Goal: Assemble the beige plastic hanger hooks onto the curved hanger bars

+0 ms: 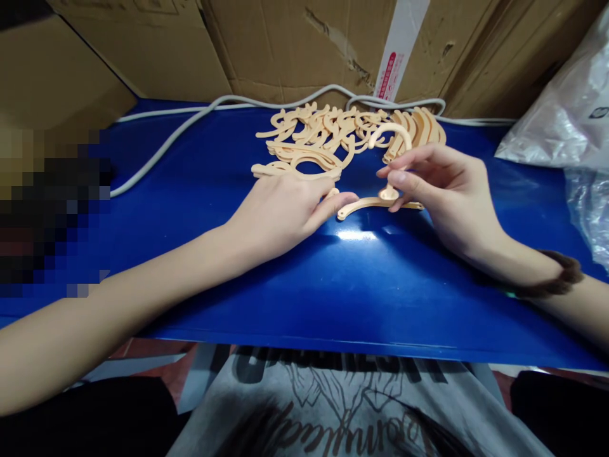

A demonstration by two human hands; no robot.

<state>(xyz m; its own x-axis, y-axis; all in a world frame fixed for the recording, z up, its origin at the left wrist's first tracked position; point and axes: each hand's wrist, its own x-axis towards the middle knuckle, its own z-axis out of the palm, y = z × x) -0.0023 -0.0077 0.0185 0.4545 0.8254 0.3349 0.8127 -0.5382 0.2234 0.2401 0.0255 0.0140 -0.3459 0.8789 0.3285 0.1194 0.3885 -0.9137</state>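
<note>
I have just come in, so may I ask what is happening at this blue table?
At the blue table, the right hand holds a pale hook-shaped piece between thumb and fingers, just over a curved bar. The left hand is beside the bar's near end; a small pale tip shows at its fingers, but its grip is hidden. Beyond the hands lie many similar loose pieces.

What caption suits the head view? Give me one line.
Over a blue table, right hand holds a hooked tan piece; left hand beside similar pieces.
</note>
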